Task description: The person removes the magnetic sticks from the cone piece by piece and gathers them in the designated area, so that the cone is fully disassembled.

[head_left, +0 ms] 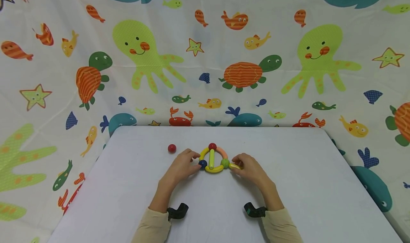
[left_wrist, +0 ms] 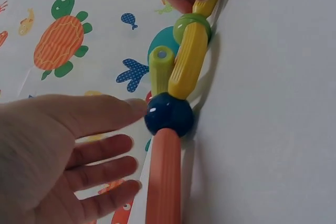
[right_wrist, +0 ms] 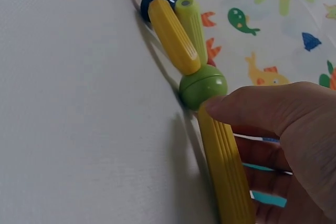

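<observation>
A toy frame of coloured rods and balls lies in the middle of the table: a red ball (head_left: 212, 146) at the back, a blue ball (head_left: 203, 164) left and a green ball (head_left: 225, 163) right. A curved yellow rod (head_left: 214, 169) joins blue and green; a light green rod (head_left: 211, 159) runs from the red ball. My left hand (head_left: 184, 163) touches the blue ball with its thumb, other fingers loosely extended. An orange rod (left_wrist: 165, 177) runs from that ball beside this hand. My right hand (head_left: 250, 166) grips a yellow rod (right_wrist: 224, 161) at the green ball.
A loose red ball (head_left: 172, 148) lies on the white table (head_left: 211, 207), behind and left of the frame. A curtain (head_left: 205, 104) printed with sea animals hangs behind the table. Black wrist cameras (head_left: 178, 211) are worn on both arms.
</observation>
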`<state>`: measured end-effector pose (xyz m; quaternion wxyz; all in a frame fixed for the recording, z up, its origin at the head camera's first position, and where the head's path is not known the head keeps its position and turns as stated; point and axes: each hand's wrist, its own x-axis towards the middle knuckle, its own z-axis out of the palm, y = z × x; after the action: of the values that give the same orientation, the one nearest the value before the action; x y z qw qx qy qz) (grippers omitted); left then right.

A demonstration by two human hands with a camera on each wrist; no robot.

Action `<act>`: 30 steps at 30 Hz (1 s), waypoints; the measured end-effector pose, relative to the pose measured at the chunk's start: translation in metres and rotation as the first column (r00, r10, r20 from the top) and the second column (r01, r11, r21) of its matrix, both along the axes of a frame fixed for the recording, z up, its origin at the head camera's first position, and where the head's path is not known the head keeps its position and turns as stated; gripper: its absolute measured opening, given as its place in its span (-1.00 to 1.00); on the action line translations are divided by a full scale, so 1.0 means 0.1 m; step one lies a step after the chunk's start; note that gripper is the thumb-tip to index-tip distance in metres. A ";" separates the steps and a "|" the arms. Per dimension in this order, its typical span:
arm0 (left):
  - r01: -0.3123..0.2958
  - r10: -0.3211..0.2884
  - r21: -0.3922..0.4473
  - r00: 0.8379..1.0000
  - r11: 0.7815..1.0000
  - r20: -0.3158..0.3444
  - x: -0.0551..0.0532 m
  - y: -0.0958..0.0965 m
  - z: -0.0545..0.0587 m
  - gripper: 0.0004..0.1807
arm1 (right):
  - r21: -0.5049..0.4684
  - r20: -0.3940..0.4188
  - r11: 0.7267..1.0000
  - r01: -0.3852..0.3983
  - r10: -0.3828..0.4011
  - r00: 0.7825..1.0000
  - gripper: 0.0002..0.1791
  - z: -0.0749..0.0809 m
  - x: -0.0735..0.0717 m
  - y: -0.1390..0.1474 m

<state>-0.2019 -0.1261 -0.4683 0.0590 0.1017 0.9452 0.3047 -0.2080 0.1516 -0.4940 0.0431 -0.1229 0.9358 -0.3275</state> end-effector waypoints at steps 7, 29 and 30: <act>0.068 -0.067 0.014 0.994 0.998 -0.089 0.01 0.11 -0.03 -0.65 | 0.007 -0.012 1.000 -0.001 0.001 1.000 -0.72 -0.01 0.00 -0.06; 0.149 -0.165 -0.085 0.958 0.985 -0.233 0.05 0.28 -0.19 -0.58 | 0.031 -0.038 0.999 0.026 -0.024 0.999 -0.74 -0.10 -0.01 -0.13; 0.147 -0.162 -0.081 0.959 0.986 -0.230 0.05 0.28 -0.19 -0.58 | 0.031 -0.039 0.999 0.026 -0.025 0.999 -0.74 -0.10 -0.01 -0.13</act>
<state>-0.1969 -0.0978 -0.4877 -0.0270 0.2090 0.9437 0.2550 -0.2091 0.1388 -0.5038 0.0230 -0.1164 0.9430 -0.3108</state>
